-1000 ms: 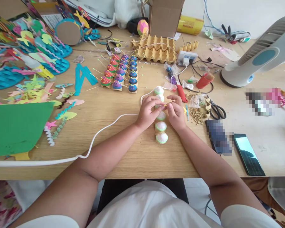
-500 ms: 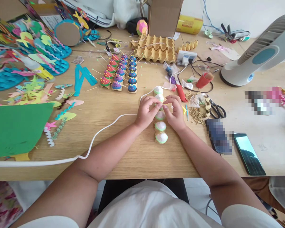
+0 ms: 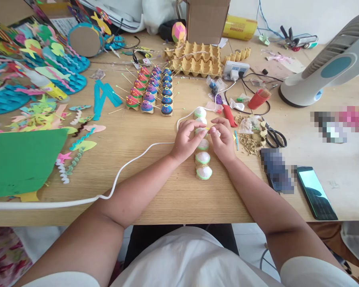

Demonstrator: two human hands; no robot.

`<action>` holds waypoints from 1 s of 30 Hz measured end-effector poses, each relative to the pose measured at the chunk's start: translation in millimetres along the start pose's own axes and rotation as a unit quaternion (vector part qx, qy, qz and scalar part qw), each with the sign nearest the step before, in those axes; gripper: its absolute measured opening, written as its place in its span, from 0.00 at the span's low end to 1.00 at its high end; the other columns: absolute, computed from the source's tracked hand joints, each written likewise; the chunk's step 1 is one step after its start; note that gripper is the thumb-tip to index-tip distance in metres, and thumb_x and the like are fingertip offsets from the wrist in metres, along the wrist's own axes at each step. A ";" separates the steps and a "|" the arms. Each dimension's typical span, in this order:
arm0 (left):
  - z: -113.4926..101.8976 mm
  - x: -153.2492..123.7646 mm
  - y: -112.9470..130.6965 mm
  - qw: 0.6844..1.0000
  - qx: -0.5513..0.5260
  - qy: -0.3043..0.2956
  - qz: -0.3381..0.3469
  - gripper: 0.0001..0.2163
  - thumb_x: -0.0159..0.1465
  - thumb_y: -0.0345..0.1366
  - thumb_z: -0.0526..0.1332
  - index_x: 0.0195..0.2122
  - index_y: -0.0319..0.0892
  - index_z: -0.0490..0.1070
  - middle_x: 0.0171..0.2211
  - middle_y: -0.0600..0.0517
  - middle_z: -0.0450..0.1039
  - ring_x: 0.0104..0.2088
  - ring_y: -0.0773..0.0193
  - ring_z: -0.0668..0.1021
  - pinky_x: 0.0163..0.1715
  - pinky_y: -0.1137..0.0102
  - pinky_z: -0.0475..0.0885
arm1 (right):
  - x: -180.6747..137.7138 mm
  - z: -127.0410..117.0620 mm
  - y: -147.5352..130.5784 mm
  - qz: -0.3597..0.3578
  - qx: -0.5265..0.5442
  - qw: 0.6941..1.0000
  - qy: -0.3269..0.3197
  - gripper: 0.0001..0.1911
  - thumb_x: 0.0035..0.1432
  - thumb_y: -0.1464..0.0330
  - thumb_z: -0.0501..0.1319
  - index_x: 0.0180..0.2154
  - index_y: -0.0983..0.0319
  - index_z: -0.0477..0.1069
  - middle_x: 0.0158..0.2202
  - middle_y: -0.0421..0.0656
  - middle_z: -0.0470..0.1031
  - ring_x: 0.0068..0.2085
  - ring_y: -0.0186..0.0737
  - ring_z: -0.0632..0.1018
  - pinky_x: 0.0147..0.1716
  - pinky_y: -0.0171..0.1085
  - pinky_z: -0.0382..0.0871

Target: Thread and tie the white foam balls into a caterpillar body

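A row of white domes with green rims (image 3: 203,158) runs down the middle of the wooden table (image 3: 155,187). My left hand (image 3: 186,139) is curled around one dome in the middle of the row, fingers closed on it. My right hand (image 3: 223,139) is closed in a pinch on a thin yellow stick (image 3: 208,128) at the same dome. The two hands nearly touch over the row. Two domes lie free nearer me, two more beyond my fingers.
A white cable (image 3: 119,175) curves leftward across the table. Painted domes with sticks (image 3: 151,93) stand behind, egg trays (image 3: 194,59) beyond. Scissors (image 3: 273,137), a red cup (image 3: 257,99), a phone (image 3: 316,193) and a fan (image 3: 326,67) lie right; green sheet (image 3: 20,159) left.
Both hands stay at the same dome. The right hand's fingers shifted slightly with the yellow stick; the view drifted a little.
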State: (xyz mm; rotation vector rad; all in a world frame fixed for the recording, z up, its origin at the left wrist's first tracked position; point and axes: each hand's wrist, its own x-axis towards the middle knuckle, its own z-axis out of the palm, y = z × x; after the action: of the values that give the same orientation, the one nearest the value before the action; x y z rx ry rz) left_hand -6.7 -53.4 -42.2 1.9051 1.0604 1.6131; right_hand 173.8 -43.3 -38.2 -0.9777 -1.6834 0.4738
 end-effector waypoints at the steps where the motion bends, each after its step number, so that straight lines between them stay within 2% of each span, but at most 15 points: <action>1: 0.3 -0.3 -0.5 1.000 0.007 0.000 0.009 0.19 0.78 0.57 0.61 0.50 0.48 0.81 0.49 0.47 0.85 0.54 0.56 0.82 0.60 0.57 0.75 | 0.0 0.1 0.1 0.001 0.003 1.000 -0.002 0.24 0.76 0.46 0.59 0.34 0.55 0.76 0.51 0.48 0.77 0.57 0.50 0.78 0.63 0.59 0.73; 7: 1.1 0.6 -4.5 0.999 0.022 0.013 0.033 0.15 0.78 0.53 0.63 0.47 0.49 0.81 0.45 0.49 0.84 0.51 0.56 0.83 0.59 0.58 0.75 | 0.1 0.5 -1.8 -0.006 0.000 1.000 -0.021 0.26 0.76 0.45 0.59 0.34 0.55 0.78 0.51 0.48 0.78 0.57 0.50 0.79 0.64 0.59 0.72; 12: -1.1 2.5 -3.7 1.000 0.026 0.005 0.008 0.15 0.78 0.53 0.63 0.42 0.49 0.80 0.43 0.49 0.84 0.50 0.55 0.83 0.59 0.56 0.75 | 1.2 0.5 -4.1 0.004 0.000 1.000 -0.025 0.29 0.76 0.41 0.54 0.36 0.55 0.78 0.51 0.49 0.78 0.57 0.52 0.79 0.64 0.59 0.72; 18: -1.8 2.8 -2.6 1.000 0.009 0.016 -0.017 0.16 0.78 0.53 0.63 0.40 0.49 0.79 0.42 0.49 0.85 0.49 0.55 0.83 0.59 0.56 0.76 | 0.7 1.6 -6.1 -0.020 -0.007 1.000 -0.018 0.20 0.70 0.44 0.66 0.47 0.52 0.79 0.52 0.48 0.79 0.58 0.53 0.79 0.65 0.60 0.75; 25: -0.8 2.2 -3.4 0.999 -0.013 0.020 -0.022 0.20 0.77 0.58 0.61 0.38 0.48 0.78 0.42 0.50 0.84 0.49 0.56 0.84 0.58 0.56 0.75 | -0.2 1.7 -3.6 -0.013 0.019 1.000 -0.018 0.15 0.69 0.48 0.70 0.42 0.50 0.83 0.54 0.46 0.78 0.60 0.52 0.80 0.67 0.61 0.74; 30: -1.0 3.1 0.0 0.998 -0.023 0.017 -0.047 0.26 0.78 0.62 0.56 0.35 0.48 0.79 0.42 0.49 0.84 0.49 0.55 0.84 0.58 0.55 0.75 | 0.0 1.6 -5.6 -0.005 0.020 1.000 -0.016 0.18 0.71 0.46 0.67 0.41 0.52 0.82 0.53 0.46 0.79 0.58 0.51 0.80 0.66 0.59 0.75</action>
State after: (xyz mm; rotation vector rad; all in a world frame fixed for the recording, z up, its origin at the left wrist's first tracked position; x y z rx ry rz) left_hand -7.5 -51.2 -40.0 1.7771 1.0992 1.6102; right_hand 170.3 -46.4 -34.6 -0.9363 -1.7017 0.5165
